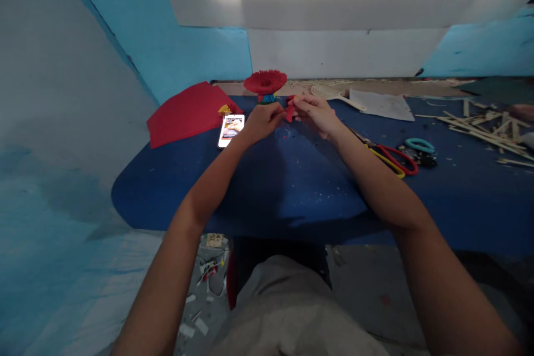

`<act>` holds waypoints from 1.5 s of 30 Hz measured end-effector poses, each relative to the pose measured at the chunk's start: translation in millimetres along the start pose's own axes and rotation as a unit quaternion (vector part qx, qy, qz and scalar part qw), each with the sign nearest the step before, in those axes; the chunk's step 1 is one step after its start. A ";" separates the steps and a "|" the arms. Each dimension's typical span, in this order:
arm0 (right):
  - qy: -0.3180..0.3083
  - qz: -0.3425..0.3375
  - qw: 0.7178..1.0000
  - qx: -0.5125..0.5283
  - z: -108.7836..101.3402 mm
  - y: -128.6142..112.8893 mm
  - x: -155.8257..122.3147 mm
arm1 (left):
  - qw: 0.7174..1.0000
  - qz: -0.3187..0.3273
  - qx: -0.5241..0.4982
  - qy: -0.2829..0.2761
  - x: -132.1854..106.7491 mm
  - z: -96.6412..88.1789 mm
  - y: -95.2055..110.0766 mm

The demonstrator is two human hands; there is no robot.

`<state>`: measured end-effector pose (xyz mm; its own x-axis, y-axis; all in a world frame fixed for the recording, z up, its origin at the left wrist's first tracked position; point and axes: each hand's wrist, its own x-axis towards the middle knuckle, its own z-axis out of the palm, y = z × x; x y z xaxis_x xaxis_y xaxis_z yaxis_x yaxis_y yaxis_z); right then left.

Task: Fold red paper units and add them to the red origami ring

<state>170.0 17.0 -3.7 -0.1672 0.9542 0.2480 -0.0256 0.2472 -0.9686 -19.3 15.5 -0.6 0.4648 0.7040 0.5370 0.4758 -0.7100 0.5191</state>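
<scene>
My left hand (262, 120) and my right hand (314, 111) meet over the far middle of a dark blue table (267, 189). Both pinch a small red paper piece (288, 110) between their fingertips. Just behind the hands stands a red fringed paper flower (265, 82) on a small blue and green base. A lit phone (230, 129) lies flat to the left of my left hand.
A red paper sheet (187, 112) lies at the table's left rear. Red and yellow scissors (392, 158) and teal-handled pliers (420, 147) lie right of my right arm. Wooden sticks (488, 128) are scattered far right. A white paper (381, 104) lies behind. Scraps litter the floor.
</scene>
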 end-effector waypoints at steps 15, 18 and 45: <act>-0.051 0.000 0.999 -0.001 -5.1 -5.9 -3.6 | 0.999 0.031 0.042 0.012 -0.5 -2.6 3.6; -0.050 -0.018 0.999 -0.008 -4.6 -3.7 -2.2 | 0.999 0.038 0.036 0.008 -0.5 -2.3 3.1; 0.043 -0.208 0.959 -0.185 12.2 2.0 -5.5 | 0.998 0.019 -0.047 0.035 1.4 -2.6 -0.4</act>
<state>158.8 10.2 -7.2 -0.1359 0.7668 0.6273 0.2828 0.6369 -0.7172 -20.8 16.7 1.6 0.4269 0.6761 0.6005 0.3858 -0.7368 0.5552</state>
